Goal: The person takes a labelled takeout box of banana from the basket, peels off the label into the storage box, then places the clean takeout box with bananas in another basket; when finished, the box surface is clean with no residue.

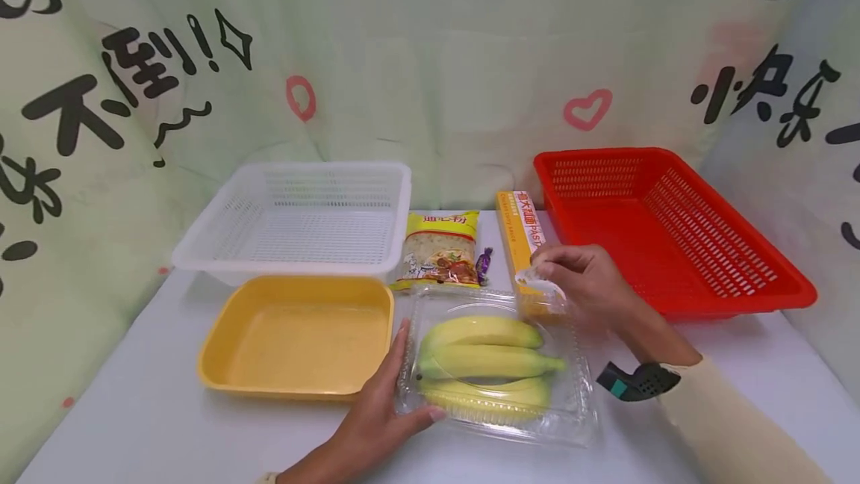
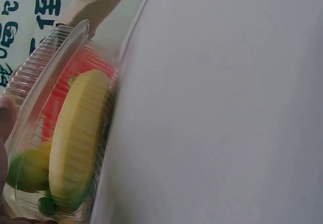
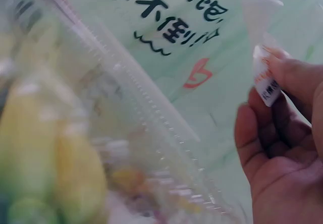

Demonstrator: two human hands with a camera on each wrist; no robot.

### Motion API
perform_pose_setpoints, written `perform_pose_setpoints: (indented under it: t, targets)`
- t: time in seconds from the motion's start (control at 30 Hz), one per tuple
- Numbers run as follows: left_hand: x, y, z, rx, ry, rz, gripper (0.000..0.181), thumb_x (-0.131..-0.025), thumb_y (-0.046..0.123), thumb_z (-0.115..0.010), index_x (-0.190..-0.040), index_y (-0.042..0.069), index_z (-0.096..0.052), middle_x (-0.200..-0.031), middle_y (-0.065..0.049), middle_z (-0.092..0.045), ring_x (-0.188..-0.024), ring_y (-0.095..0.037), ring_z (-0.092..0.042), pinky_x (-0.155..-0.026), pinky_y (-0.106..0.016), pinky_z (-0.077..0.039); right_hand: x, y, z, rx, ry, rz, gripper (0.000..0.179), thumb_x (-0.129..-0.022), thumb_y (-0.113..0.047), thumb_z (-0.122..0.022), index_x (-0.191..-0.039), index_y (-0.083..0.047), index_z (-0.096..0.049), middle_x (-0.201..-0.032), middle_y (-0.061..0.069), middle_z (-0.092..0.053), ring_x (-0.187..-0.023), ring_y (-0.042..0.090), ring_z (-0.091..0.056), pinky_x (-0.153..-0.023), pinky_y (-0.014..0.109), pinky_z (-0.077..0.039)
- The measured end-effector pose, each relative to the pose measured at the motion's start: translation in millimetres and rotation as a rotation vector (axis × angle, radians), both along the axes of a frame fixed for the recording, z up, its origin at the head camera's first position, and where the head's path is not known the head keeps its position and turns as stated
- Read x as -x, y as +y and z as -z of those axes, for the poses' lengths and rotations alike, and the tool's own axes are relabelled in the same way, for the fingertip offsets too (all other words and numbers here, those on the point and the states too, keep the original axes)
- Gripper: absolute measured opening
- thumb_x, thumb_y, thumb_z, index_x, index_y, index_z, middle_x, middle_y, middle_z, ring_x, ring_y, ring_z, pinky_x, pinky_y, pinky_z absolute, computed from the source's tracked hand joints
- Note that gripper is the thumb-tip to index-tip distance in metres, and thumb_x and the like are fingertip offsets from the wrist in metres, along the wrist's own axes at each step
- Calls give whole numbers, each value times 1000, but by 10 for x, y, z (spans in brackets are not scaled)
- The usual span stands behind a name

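A clear plastic clamshell box with several yellow-green bananas inside lies at the front middle of the table in the head view. My left hand grips its left side, thumb over the front corner and fingers along the edge. Above the far right corner of the box, my right hand pinches a white printed sticker between thumb and forefinger. The right wrist view shows the sticker bent, its upper end flaring out. Through the box wall, the left wrist view shows a banana side-on.
Left of the box sits a yellow tray, with a white basket behind it. Farther back are a noodle bag, a purple-wrapped candy and an orange pasta box. A red basket stands at the right.
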State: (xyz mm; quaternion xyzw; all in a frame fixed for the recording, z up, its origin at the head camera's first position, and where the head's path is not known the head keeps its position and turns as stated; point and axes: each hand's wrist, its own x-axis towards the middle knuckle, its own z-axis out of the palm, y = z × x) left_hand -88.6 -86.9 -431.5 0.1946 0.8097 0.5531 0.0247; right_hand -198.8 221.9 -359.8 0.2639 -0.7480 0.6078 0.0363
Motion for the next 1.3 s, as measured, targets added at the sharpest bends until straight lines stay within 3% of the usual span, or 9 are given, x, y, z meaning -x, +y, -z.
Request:
perform_pose_setpoints:
  t: [0.17, 0.33, 0.57, 0.8, 1.07, 1.3]
  targets:
    - [13, 37, 2, 6, 9, -1, 111, -80, 32, -81, -158, 14, -4, -161, 0, -9, -145, -12, -10, -114, -28, -13, 3, 38, 24, -154, -43, -18, 12, -92, -7, -67, -99, 0, -74, -96, 9, -69, -86, 22, -63, -76, 33, -57]
    - [-3, 45, 2, 6, -2, -26, 112, -79, 32, -82, -158, 16, -5, -161, 2, -9, -144, -11, -11, -114, -26, -14, 22, -2, 16, -171, -60, -67, 14, -91, -6, -68, -99, 4, -74, -95, 10, -68, -85, 24, -63, -75, 33, -58]
    - [-30, 66, -11, -28, 17, -36, 111, -78, 30, -83, -158, 15, -7, -161, -1, -11, -145, -12, -10, -113, -21, -13, 3, -38, -38, -221, -115, -70, 13, -90, -12, -71, -99, -3, -76, -97, 8, -70, -86, 27, -65, -79, 35, -57]
    - [-67, 81, -23, -33, 94, -62, 110, -75, 30, -85, -157, 10, -14, -161, -8, -15, -145, -19, -13, -112, -22, -14, 10, -80, -69, -315, -195, -63, 14, -89, -16, -73, -99, -6, -76, -99, 7, -70, -88, 31, -63, -78, 39, -57]
    - [-116, 57, -78, -36, 24, -89, 106, -75, 33, -85, -155, 5, -21, -160, -5, -19, -144, -16, -17, -112, -21, -16, -13, -191, -136, -389, -242, -60, 17, -88, -12, -72, -104, -7, -75, -100, 6, -70, -89, 30, -60, -75, 39, -58]
    - [-142, 44, -183, -20, 15, -46, 102, -77, 31, -84, -154, 4, -22, -160, -1, -17, -144, -14, -15, -113, -23, -14, -2, -282, -197, -434, -193, -77, 20, -88, -9, -72, -108, -6, -75, -97, 3, -70, -86, 27, -58, -71, 39, -57]
